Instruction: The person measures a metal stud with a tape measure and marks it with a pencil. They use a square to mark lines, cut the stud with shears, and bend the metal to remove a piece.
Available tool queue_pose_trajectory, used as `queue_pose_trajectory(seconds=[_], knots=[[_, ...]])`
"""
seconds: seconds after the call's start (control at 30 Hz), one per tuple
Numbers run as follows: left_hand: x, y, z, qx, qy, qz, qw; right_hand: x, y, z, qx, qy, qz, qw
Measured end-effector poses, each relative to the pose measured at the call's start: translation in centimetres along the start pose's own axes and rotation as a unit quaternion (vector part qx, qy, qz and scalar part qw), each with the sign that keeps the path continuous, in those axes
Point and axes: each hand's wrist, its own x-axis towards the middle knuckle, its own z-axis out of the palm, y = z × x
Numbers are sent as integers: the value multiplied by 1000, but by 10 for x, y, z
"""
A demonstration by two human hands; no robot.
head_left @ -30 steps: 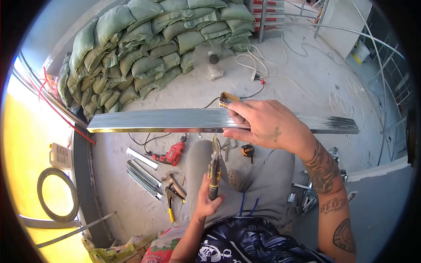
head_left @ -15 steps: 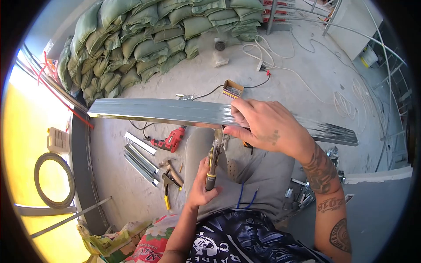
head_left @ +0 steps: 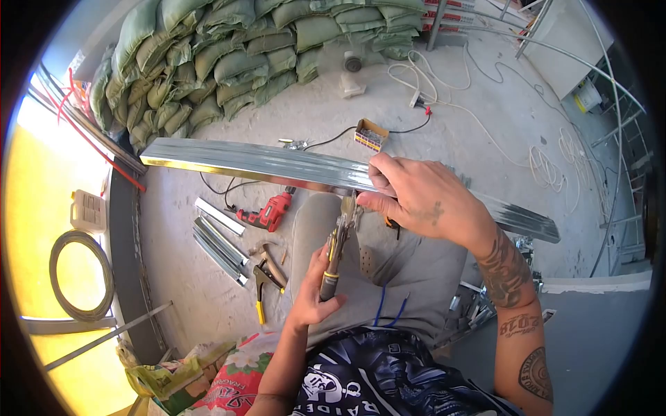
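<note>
A long galvanised metal channel (head_left: pixel 257 161) lies across my view above my lap, its left end raised above its right. My right hand (head_left: pixel 423 197) is closed around its middle, with the thumb along the near edge and the fingers over the top. My left hand (head_left: pixel 313 291) is wrapped round the grey and yellow handles of the tin snips (head_left: pixel 336 253). Their jaws point up and meet the channel's near edge, just left of my right thumb. Whether the blades have cut into the metal I cannot make out.
A red power drill (head_left: pixel 269 211), short metal channels (head_left: pixel 218 249), a hammer (head_left: pixel 269 258) and a yellow-handled hand riveter (head_left: pixel 261 291) lie on the floor at left. Beyond are an open box of fasteners (head_left: pixel 370 134), a white cable (head_left: pixel 416 76) and stacked green sandbags (head_left: pixel 239 66).
The channel has rolled a little, showing more of its shiny near side, and its left end has risen slightly. Both hands keep their holds.
</note>
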Motion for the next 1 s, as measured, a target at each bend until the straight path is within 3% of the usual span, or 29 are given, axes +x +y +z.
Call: queue_pose_trajectory(seconds=[0.07,0.13,0.33,0.43,0.7,1.0], knots=[[-2,2,-1,10,12,6,1000,2,2,2,6,1,-4,1000],[-5,9,-3,89,31,-52,994,2,3,5,29,-27,27,999],[-5,24,-6,56,132,-109,984,5,8,21,89,-43,50,994],[-8,25,-16,137,108,-156,972,6,4,29,76,-57,60,994],[-8,39,-18,189,131,-174,958,7,1,36,110,-54,55,991],[-3,23,-15,251,208,-108,939,15,-8,27,133,-80,88,984]])
